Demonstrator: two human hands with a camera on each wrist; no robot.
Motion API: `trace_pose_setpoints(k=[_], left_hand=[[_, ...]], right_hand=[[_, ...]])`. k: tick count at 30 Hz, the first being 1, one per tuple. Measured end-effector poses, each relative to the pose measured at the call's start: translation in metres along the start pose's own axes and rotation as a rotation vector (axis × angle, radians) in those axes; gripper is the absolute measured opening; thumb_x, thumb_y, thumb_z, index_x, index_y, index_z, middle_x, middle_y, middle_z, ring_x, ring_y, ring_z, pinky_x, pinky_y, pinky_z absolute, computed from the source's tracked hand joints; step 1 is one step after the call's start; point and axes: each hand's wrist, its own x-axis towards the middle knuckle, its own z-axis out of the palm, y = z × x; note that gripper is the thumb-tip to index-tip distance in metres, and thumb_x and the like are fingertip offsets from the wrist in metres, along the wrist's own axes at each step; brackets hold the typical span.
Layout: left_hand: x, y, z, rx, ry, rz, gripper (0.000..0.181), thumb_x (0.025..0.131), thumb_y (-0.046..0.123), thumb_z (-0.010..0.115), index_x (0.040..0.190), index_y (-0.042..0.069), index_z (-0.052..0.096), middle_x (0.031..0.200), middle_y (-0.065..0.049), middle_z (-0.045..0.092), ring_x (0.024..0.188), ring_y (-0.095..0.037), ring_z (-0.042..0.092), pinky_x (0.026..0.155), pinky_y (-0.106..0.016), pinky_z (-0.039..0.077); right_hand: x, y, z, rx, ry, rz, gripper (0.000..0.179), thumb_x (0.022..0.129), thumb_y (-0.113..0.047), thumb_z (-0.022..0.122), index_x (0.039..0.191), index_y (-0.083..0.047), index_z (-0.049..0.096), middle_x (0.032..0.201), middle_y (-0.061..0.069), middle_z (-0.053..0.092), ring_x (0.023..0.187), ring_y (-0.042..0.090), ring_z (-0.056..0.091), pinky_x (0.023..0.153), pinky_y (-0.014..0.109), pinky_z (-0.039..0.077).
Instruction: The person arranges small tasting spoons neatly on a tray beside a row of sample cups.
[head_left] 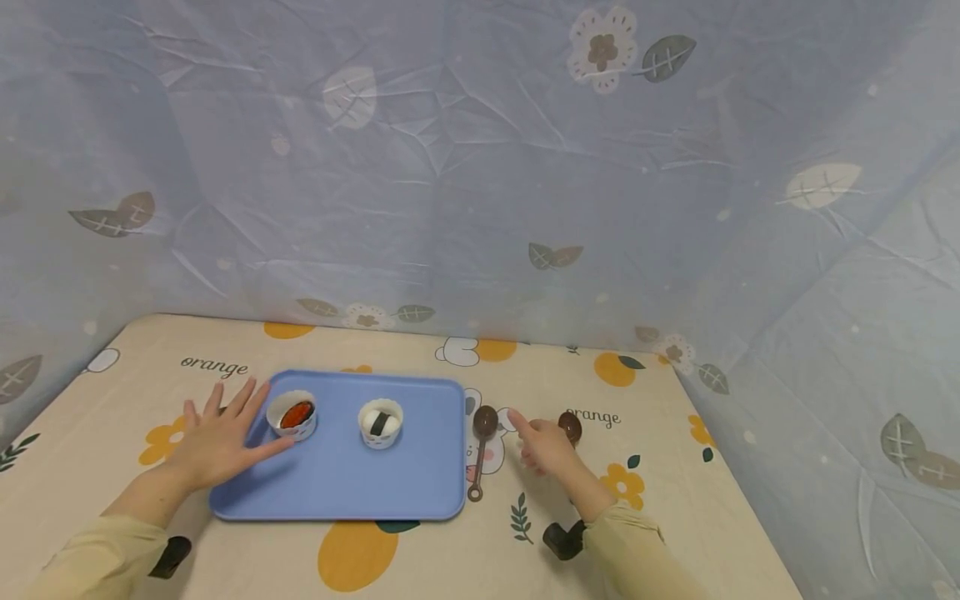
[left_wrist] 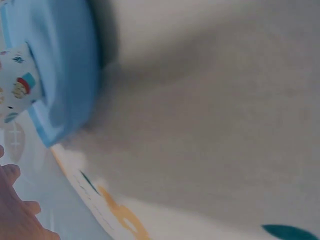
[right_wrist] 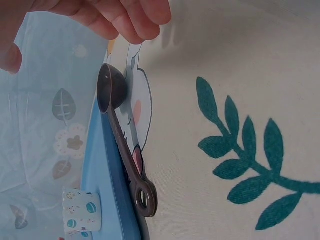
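My left hand spreads its fingers over the left edge of a blue tray, with the thumb close to a white paper cup. That cup holds a sushi piece with an orange-red top. On the tray's middle, another paper cup holds a white piece with a black band. My right hand is above the cloth, fingers loosely bent, holding nothing. Left of it, a brown measuring spoon lies beside the tray. A second brown spoon shows its bowl behind that hand; its handle is hidden.
A printed cream cloth covers the table, and patterned blue fabric stands behind and to the right. Partly hidden by the left fingers is a small dark thing. Black devices sit at both wrists.
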Motion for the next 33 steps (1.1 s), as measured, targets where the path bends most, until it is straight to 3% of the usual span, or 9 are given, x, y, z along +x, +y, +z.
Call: trace_pose_setpoints(k=[8, 28, 33], left_hand=[[-0.003, -0.015, 0.006, -0.005, -0.025, -0.019, 0.099, 0.081, 0.064, 0.052, 0.148, 0.001, 0.014, 0.15, -0.031, 0.015, 0.13, -0.066, 0.005, 0.093, -0.081, -0.001], [-0.001, -0.023, 0.023, 0.032, -0.083, -0.018, 0.099, 0.081, 0.067, 0.05, 0.145, -0.004, 0.022, 0.151, -0.027, 0.018, 0.129, -0.065, 0.009, 0.093, -0.081, -0.005], [0.0, -0.025, 0.027, 0.068, -0.075, -0.008, 0.1, 0.081, 0.068, 0.048, 0.145, -0.004, 0.022, 0.152, -0.025, 0.019, 0.131, -0.061, 0.013, 0.092, -0.082, -0.003]], right_hand=[[0.0, 0.0, 0.002, -0.016, -0.008, 0.007, 0.073, 0.089, -0.064, 0.038, 0.108, 0.003, 0.059, 0.079, 0.014, 0.063, 0.065, 0.02, 0.058, 0.054, 0.026, 0.049], [0.008, -0.003, 0.021, -0.062, -0.033, 0.006, 0.067, 0.09, -0.059, 0.042, 0.106, 0.003, 0.061, 0.071, 0.008, 0.061, 0.057, 0.015, 0.055, 0.05, 0.027, 0.049], [0.01, -0.006, 0.026, -0.058, -0.029, -0.012, 0.062, 0.09, -0.057, 0.044, 0.095, 0.001, 0.063, 0.067, 0.008, 0.06, 0.052, 0.015, 0.052, 0.048, 0.025, 0.044]])
